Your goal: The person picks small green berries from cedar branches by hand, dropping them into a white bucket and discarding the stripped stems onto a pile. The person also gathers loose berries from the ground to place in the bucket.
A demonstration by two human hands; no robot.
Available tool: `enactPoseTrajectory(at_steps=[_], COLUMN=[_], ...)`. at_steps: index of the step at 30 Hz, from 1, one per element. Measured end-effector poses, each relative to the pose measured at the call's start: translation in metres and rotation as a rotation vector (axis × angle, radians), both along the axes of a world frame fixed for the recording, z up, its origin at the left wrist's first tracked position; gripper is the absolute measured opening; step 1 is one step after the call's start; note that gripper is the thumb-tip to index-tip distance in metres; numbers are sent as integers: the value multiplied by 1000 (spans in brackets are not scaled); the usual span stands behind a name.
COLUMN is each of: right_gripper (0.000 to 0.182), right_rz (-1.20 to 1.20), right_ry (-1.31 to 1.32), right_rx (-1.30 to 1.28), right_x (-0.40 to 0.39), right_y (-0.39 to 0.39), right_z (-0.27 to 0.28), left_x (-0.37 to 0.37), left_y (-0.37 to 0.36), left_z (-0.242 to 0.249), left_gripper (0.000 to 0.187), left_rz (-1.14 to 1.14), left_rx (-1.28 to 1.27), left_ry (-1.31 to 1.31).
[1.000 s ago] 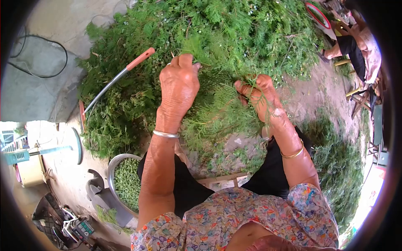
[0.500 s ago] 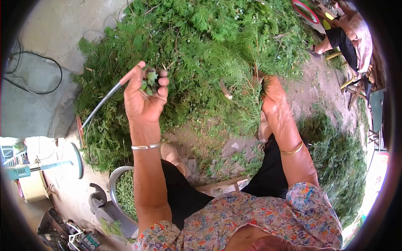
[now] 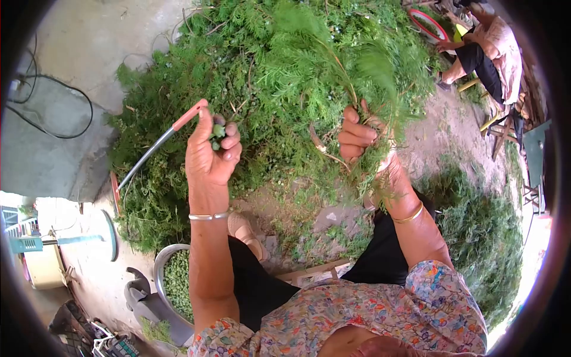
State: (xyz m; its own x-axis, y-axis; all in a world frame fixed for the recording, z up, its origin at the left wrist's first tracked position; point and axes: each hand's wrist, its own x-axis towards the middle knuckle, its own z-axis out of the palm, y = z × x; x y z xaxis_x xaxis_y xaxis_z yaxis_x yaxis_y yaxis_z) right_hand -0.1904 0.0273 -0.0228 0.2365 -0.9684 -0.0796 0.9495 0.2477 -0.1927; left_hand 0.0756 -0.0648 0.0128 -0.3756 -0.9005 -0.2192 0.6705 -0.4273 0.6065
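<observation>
My left hand [image 3: 211, 149] is raised left of the middle with its fingers curled round several small green cones [image 3: 218, 132]. A metal rod with a pink handle [image 3: 189, 115] slants down to the left from beside its thumb. On the right, my right hand [image 3: 363, 137] is closed round the stem of a leafy green branch [image 3: 339, 65], whose fronds spread above and across the wrist. Both hands are over a large pile of green branches [image 3: 184, 83]. Part of the right palm is hidden by foliage.
At the lower left stands a metal basin [image 3: 160, 268] of small green cones. A darker heap of foliage [image 3: 476, 238] lies at the right. Another person [image 3: 491, 53] sits at the upper right near a red-rimmed tray [image 3: 427, 25]. A black cable [image 3: 65, 86] lies at the left.
My right hand has turned and shifted left, its fingers now showing round the stem, and the branch's fronds have swung. My left hand has moved slightly right and down, its fingers curled tighter.
</observation>
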Motion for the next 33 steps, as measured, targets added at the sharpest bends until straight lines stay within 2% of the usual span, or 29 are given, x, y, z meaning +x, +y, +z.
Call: enactPoseTrajectory(at_steps=[2,3,6,8,11,12,16,18,19,20,21,22,24,25,26,28,29,30,32,33], right_gripper=[31,38,37,37,36,36,36,25,25,29,33,33,33,33,33,33,32,32,33,33], right_rz=[115,132,205,240,293,303,266,294,289,299,303,287,304,317,301,325,331,319,270,254], right_ry=[-27,39,-15,-45,-20,-17,-63,-176,-175,-194,-214,-216,-252,-260,-258,-257,-262,-265,-196,-184], right_rx=[-84,-98,-115,-143,-202,-208,-241,-300,-298,-320,-338,-328,-332,-356,-349,-369,-377,-366,-319,-278], right_x=[10,15,27,32,37,41,54,60,62,65,68,70,72,72,72,74,76,77,80,82], right_y=[4,8,24,33,47,53,76,90,97,103,110,118,127,130,134,142,143,148,156,161], right_z=[6,10,9,12,17,22,27,27,29,31,32,32,34,31,32,33,31,31,36,40], left_x=[12,20,60,90,126,138,229,260,265,269,273,282,297,293,289,282,293,310,355,376], left_y=[0,0,12,39,90,109,183,221,245,269,289,301,311,314,319,327,328,331,333,330], left_z=[6,9,20,26,25,19,-56,-82,-82,-79,-78,-87,-113,-111,-107,-95,-109,-123,-150,-162], left_gripper=[33,35,42,39,29,25,20,26,26,35,45,45,61,65,65,74,65,65,51,39], left_rz=[73,89,123,161,459,560,619,753,748,590,330,308,727,723,704,521,576,557,783,818], left_rx=[36,38,16,0,87,153,227,327,328,16,-348,-353,162,194,189,305,254,248,-83,47], left_ry=[-37,-35,41,80,-117,-159,-221,-387,-388,-1140,-1851,-1851,-1229,-1529,-1533,-2216,-2322,-2330,-2201,-1942])
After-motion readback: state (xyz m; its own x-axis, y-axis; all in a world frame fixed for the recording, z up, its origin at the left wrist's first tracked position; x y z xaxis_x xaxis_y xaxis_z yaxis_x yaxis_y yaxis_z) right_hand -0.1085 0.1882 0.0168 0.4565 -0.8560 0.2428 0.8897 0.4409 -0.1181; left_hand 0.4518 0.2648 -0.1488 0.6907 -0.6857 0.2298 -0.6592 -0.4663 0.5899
